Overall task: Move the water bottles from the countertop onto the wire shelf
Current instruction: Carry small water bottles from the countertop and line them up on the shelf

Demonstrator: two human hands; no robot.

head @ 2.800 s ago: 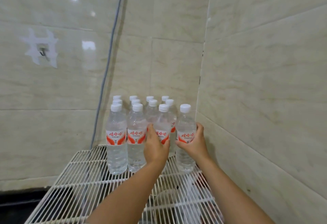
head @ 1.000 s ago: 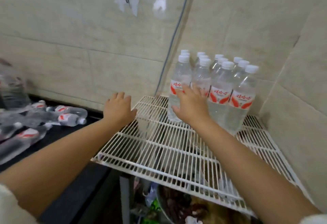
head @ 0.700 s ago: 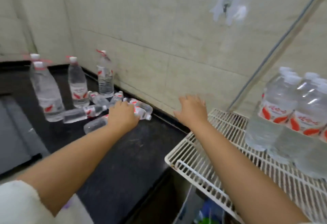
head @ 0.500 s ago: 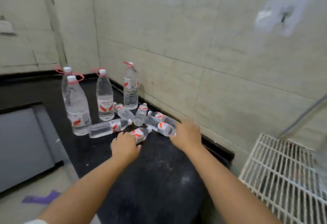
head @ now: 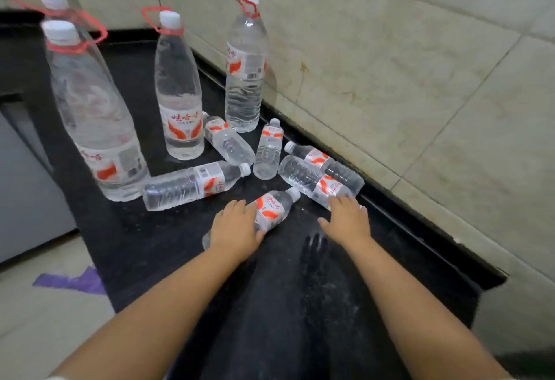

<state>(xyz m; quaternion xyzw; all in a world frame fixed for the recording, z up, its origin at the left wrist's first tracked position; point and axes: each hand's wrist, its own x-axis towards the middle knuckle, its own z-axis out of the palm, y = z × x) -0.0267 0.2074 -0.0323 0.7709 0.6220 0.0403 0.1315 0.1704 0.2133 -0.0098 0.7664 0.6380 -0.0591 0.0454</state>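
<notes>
The left hand [head: 235,229] lies on top of a small bottle [head: 271,208] lying on its side, fingers curved over its lower body; whether the grip has closed I cannot tell. That bottle's long axis runs diagonally, cap pointing away and to the right, base tucked under the palm. The right hand [head: 345,220] reaches with fingers fairly straight onto the cap end of a second lying bottle [head: 315,182], touching it rather than wrapped round it; this one's axis slants the other way, its base up-left, its cap toward the hand. Each hand is therefore nearest its own bottle, and both could be lifted together.

Beyond, toward the bench's [head: 285,304] back edge by the tiled wall, more small bottles lie scattered, and one long bottle [head: 192,184] lies crosswise to the left. Four tall bottles [head: 180,103] with red carry loops stand behind. The labels are white with red swooshes and red Chinese characters (too small to read reliably). The wire shelf is out of view.
</notes>
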